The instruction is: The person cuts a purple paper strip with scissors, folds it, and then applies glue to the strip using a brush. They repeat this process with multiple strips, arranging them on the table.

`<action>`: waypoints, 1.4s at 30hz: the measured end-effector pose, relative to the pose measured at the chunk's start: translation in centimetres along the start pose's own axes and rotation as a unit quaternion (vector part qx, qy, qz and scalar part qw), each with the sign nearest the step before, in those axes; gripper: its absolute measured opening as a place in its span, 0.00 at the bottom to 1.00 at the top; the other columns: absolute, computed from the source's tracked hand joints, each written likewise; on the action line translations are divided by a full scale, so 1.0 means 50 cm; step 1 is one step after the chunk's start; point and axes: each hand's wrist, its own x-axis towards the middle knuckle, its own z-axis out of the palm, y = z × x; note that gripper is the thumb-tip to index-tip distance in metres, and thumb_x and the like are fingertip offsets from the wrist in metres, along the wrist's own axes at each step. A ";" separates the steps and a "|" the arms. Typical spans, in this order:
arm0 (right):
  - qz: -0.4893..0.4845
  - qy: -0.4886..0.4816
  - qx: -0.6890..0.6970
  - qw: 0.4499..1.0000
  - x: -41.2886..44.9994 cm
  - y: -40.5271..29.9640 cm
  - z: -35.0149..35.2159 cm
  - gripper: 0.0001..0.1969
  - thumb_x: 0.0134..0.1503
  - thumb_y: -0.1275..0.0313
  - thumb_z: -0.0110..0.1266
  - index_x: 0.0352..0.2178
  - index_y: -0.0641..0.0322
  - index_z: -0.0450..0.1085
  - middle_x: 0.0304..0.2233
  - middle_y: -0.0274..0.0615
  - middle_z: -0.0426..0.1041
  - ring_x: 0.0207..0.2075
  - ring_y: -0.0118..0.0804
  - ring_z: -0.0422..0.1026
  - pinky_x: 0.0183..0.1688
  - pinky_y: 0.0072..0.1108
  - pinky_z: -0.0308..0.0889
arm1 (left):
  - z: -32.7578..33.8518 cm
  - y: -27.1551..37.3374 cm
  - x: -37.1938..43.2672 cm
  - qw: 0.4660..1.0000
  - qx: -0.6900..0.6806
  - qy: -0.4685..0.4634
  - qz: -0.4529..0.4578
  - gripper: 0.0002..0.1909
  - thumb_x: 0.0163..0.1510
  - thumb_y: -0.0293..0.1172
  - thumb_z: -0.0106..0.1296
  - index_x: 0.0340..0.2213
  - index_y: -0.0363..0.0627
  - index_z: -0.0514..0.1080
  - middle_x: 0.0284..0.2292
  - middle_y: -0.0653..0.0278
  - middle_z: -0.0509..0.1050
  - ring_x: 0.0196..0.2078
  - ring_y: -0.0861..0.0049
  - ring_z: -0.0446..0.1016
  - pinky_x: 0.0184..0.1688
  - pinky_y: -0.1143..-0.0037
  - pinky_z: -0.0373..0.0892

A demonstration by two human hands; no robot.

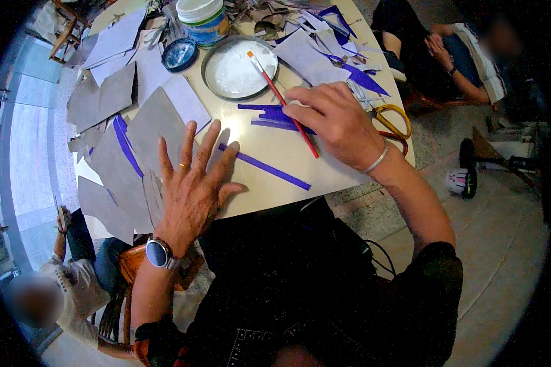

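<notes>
My right hand (335,121) grips a slim paintbrush (272,86) by its red handle. The brush's orange bristles are over a round shallow dish (205,79) of white paste (232,69); whether they touch the paste I cannot tell. My left hand (188,197) is spread, palm down, with a ring and a wristwatch. Its index fingertip rests at the upper end of a narrow purple strip (273,169) lying slantwise on the table. Several more purple strips (271,120) lie between the dish and my right hand, which partly covers them.
Grey sheets (154,124) cover the table's left side. Behind the dish stand a plastic tub (202,23) and a blue lid (179,55). Scissors with yellow and red handles (393,121) lie at the right edge. Paper scraps (319,55) are heaped behind. Two people sit nearby.
</notes>
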 end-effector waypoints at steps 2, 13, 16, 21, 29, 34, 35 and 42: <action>-0.024 -0.006 -0.015 1.000 0.014 0.020 0.020 0.14 0.53 0.71 0.54 0.42 0.58 0.74 0.49 0.40 0.74 0.47 0.40 0.73 0.48 0.33 0.65 | -0.003 -0.016 0.017 1.000 0.005 0.009 0.006 0.33 0.50 0.63 0.52 0.56 0.68 0.71 0.68 0.69 0.53 0.72 0.60 0.45 0.69 0.44 0.33; -0.108 -0.020 0.014 0.994 0.039 0.058 0.063 0.07 0.54 0.72 0.53 0.34 0.63 0.72 0.48 0.46 0.75 0.45 0.45 0.75 0.48 0.34 0.70 | -0.002 -0.064 0.068 0.997 0.002 0.049 0.057 0.21 0.51 0.32 0.61 0.48 0.49 0.74 0.57 0.60 0.69 0.62 0.58 0.64 0.66 0.53 0.53; -0.090 0.000 0.027 0.996 0.036 0.059 0.052 0.07 0.55 0.73 0.53 0.35 0.64 0.72 0.49 0.48 0.75 0.48 0.47 0.75 0.49 0.34 0.71 | 0.003 -0.031 0.097 0.990 -0.087 0.093 0.059 0.18 0.50 0.29 0.60 0.44 0.46 0.74 0.50 0.61 0.73 0.53 0.59 0.70 0.58 0.59 0.61; -0.059 0.043 0.067 0.995 0.038 0.053 0.017 0.09 0.54 0.75 0.55 0.38 0.64 0.72 0.51 0.49 0.74 0.49 0.47 0.75 0.50 0.33 0.71 | 0.022 0.011 0.142 0.983 -0.112 0.121 0.084 0.16 0.50 0.28 0.60 0.42 0.46 0.74 0.44 0.60 0.74 0.46 0.59 0.71 0.52 0.62 0.64; 0.034 0.105 0.201 0.973 0.039 0.036 -0.023 0.12 0.54 0.80 0.58 0.41 0.63 0.72 0.49 0.49 0.74 0.49 0.49 0.75 0.50 0.31 0.73 | 0.048 0.019 0.148 0.985 -0.114 0.100 0.077 0.11 0.48 0.26 0.51 0.37 0.46 0.72 0.40 0.60 0.72 0.45 0.63 0.69 0.51 0.64 0.62; 0.054 0.131 0.243 0.960 0.047 0.040 -0.026 0.09 0.58 0.81 0.56 0.41 0.63 0.71 0.46 0.50 0.75 0.48 0.47 0.76 0.49 0.28 0.73 | 0.045 -0.026 0.132 0.976 -0.134 0.128 0.111 0.11 0.47 0.26 0.52 0.36 0.45 0.72 0.39 0.60 0.72 0.44 0.63 0.70 0.49 0.64 0.64; 0.053 0.132 0.244 0.959 0.049 0.041 -0.022 0.09 0.58 0.81 0.56 0.41 0.63 0.71 0.46 0.50 0.75 0.48 0.47 0.76 0.49 0.28 0.73 | 0.041 -0.036 0.129 0.975 -0.148 0.120 0.116 0.11 0.47 0.26 0.52 0.36 0.45 0.72 0.39 0.60 0.72 0.43 0.62 0.70 0.48 0.64 0.64; 0.073 0.144 0.280 0.946 0.063 0.047 0.030 0.08 0.57 0.80 0.56 0.40 0.65 0.73 0.42 0.50 0.78 0.45 0.47 0.79 0.48 0.29 0.74 | 0.025 -0.071 0.118 0.977 -0.152 0.089 0.121 0.15 0.45 0.24 0.57 0.38 0.45 0.75 0.41 0.60 0.75 0.44 0.60 0.72 0.49 0.64 0.68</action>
